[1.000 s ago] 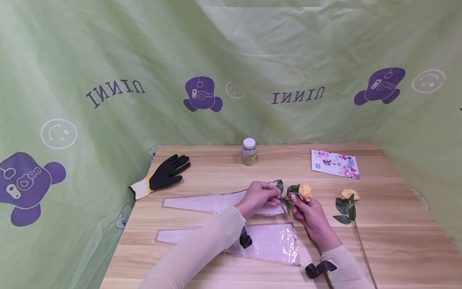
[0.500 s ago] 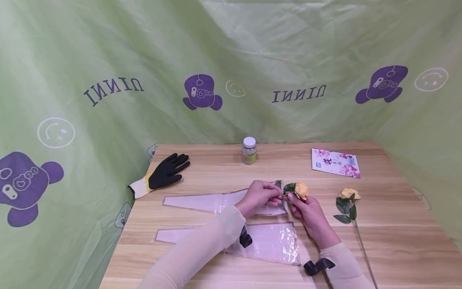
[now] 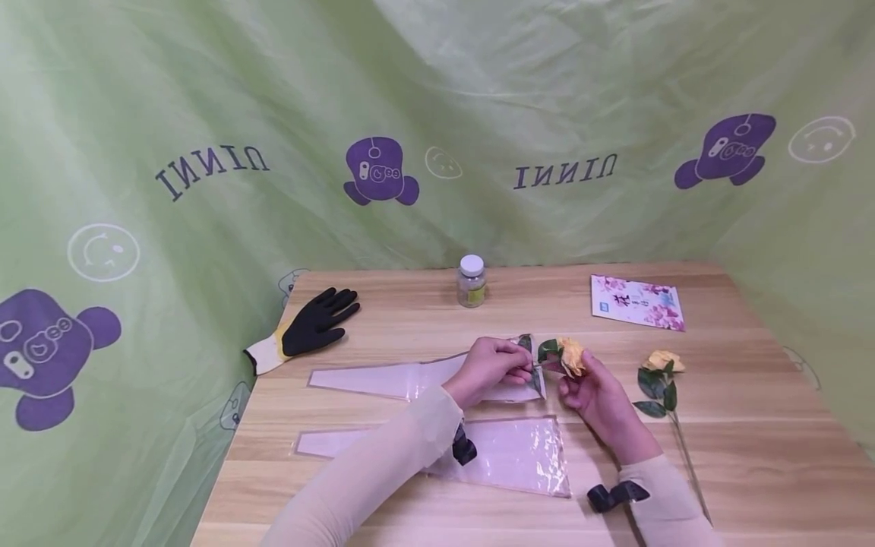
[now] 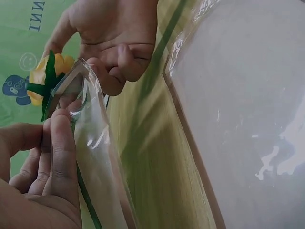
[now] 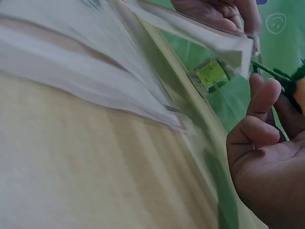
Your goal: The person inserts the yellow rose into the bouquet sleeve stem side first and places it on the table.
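Note:
My left hand (image 3: 487, 371) pinches the open end of a clear, pale-bordered flower sleeve (image 3: 383, 382), on the table's middle. An artificial yellow rose (image 3: 571, 357) with green leaves lies with its bloom outside that end. In the left wrist view its green stem (image 4: 87, 195) runs down along the sleeve, and some leaves show within the sleeve's mouth in the head view. My right hand (image 3: 608, 406) holds the rose by the bloom, a finger along its outer side. The right wrist view shows curled right fingers (image 5: 259, 129) beside the stem, the bloom cut off by the frame.
A second flower sleeve (image 3: 506, 456) lies nearer the front. Another yellow rose (image 3: 661, 361) rests on the right. Behind stand a white-capped jar (image 3: 472, 281) and a flowered packet (image 3: 637, 302). A black-palmed work glove (image 3: 314, 327) lies at the left edge.
The rose has shifted slightly left toward the sleeve, its lower leaves now inside the mouth. My right hand has moved from the stem to the bloom; my left hand stays nearly in place.

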`<control>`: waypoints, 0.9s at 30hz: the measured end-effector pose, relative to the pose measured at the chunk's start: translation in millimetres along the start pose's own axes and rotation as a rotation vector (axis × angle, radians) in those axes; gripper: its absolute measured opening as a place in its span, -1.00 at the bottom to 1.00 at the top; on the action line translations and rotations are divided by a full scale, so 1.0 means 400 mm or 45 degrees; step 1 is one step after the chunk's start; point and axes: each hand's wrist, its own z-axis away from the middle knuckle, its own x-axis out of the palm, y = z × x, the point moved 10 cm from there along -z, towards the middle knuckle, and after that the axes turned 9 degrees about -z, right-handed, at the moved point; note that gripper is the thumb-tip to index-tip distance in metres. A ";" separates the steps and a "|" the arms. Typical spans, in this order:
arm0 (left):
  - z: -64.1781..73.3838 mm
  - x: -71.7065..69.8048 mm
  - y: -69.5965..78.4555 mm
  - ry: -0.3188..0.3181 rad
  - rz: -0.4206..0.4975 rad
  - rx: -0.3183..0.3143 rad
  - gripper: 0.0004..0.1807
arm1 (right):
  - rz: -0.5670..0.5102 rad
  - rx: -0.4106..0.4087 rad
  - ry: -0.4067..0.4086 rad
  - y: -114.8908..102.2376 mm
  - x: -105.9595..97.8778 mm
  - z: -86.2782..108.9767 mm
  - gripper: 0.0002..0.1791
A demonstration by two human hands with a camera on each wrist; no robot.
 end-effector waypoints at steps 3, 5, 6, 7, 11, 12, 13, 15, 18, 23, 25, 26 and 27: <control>-0.001 -0.001 0.003 0.002 0.004 0.010 -0.90 | -0.039 -0.011 0.063 -0.017 -0.015 0.004 -0.62; -0.002 -0.004 0.003 0.009 0.003 0.014 -0.90 | -0.029 -0.026 0.122 -0.026 -0.028 0.006 -0.70; -0.002 -0.005 0.003 0.010 -0.002 0.017 -0.90 | -0.026 -0.033 0.144 -0.029 -0.032 0.006 -0.73; -0.002 -0.007 0.003 0.012 -0.003 0.018 -0.90 | -0.028 -0.040 0.161 -0.031 -0.035 0.007 -0.76; 0.002 -0.007 0.004 0.009 -0.013 0.014 -0.90 | -0.013 -0.056 0.182 -0.030 -0.034 0.005 -0.82; 0.004 -0.007 0.004 0.010 -0.012 0.010 -0.91 | 0.001 -0.054 0.185 -0.028 -0.032 0.004 -0.83; 0.006 -0.007 0.005 0.014 -0.008 0.009 -0.91 | 0.017 -0.051 0.187 -0.025 -0.030 0.003 -0.84; 0.009 -0.005 0.007 0.019 0.007 0.009 -0.92 | 0.062 -0.042 0.203 -0.021 -0.027 0.001 -0.86; 0.011 0.000 0.014 0.014 0.017 0.023 -0.92 | 0.155 -0.019 0.259 -0.014 -0.030 0.000 -0.87; 0.011 0.006 0.018 0.003 0.019 0.041 -0.90 | 0.295 0.004 0.391 -0.013 -0.049 0.004 -0.85; 0.010 0.006 0.017 0.007 0.026 0.040 -0.90 | 0.330 -0.003 0.421 -0.016 -0.054 0.005 -0.84; 0.010 0.005 0.017 0.008 0.025 0.040 -0.90 | 0.343 -0.012 0.427 -0.018 -0.054 0.006 -0.84; 0.010 0.005 0.017 0.006 0.021 0.041 -0.90 | 0.353 -0.020 0.430 -0.020 -0.054 0.006 -0.84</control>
